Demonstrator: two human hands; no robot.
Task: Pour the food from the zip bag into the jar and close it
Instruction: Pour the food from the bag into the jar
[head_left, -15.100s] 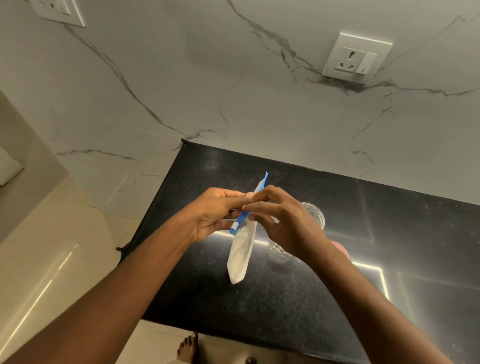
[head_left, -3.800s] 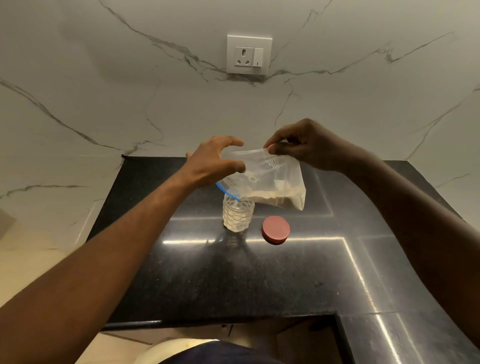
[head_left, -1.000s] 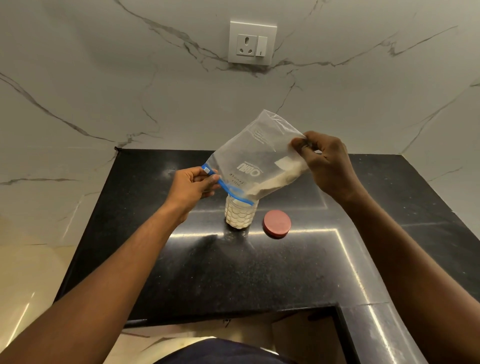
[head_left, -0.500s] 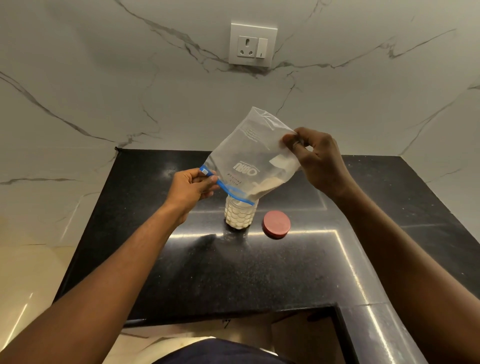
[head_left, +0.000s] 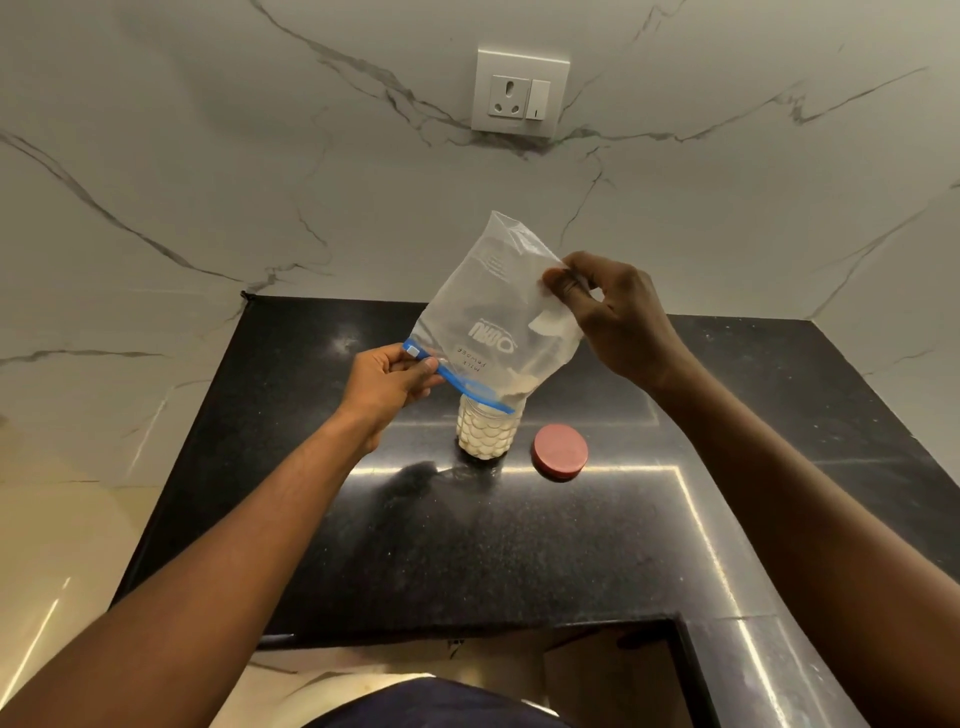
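Left hand (head_left: 388, 382), head view: my thumb and fingers pinch the bag (head_left: 488, 317) at the left end of its blue zip (head_left: 467, 387), just beside the white slider tab. Right hand (head_left: 621, 319): my thumb and fingertips pinch the bag's closed bottom edge, raised higher than my left hand and to its right. Between the two grips I hold the clear bag upside down and tilted, mouth lowest and printing inverted.

The right end of the zip sits on the mouth of the jar (head_left: 485, 434), so I cannot see the jar's rim. A little pale powder (head_left: 522, 382) lies inside the bag just above the zip, and a small patch clings near my right fingers. Most of the bag is slack.

The jar stands upright on the black counter (head_left: 467, 551), nearer its back edge than its front edge and roughly midway between its left and right edges. The dimpled glass shows pale powder up to the neck. The red lid (head_left: 561, 451) lies flat on the counter just right of the jar, not touching it.

Behind the counter rises a veined marble wall (head_left: 208, 182) bearing a white socket (head_left: 521, 93). Beige floor (head_left: 52, 519) shows past the counter's left edge.
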